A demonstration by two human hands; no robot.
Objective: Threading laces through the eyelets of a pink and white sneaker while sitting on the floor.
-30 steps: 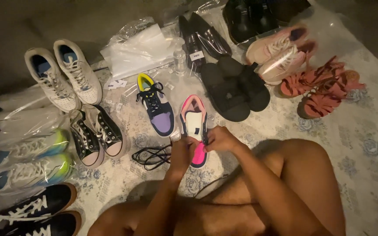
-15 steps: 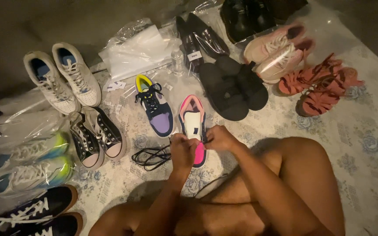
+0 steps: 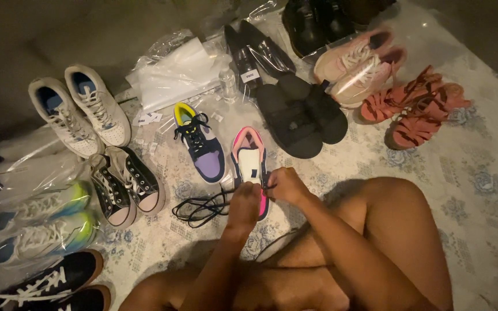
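Note:
A pink, white and navy sneaker lies on the patterned floor cloth in front of me, toe toward me. My left hand rests over its pink toe with fingers pinched on a black shoelace. My right hand grips the lace at the sneaker's right side. The loose part of the lace lies coiled on the cloth to the left. The matching sneaker, purple and yellow with black laces, sits just left of it.
Black slides, pink sneakers, red sandals, black dress shoes, white sneakers, black canvas shoes, bagged neon sneakers and clear plastic bags ring the spot. My bare knees are below.
My hands have slid slightly toward the sneaker's toe, and the left hand now covers more of the pink tip. The lace coil has stretched a little. The view shifted slightly.

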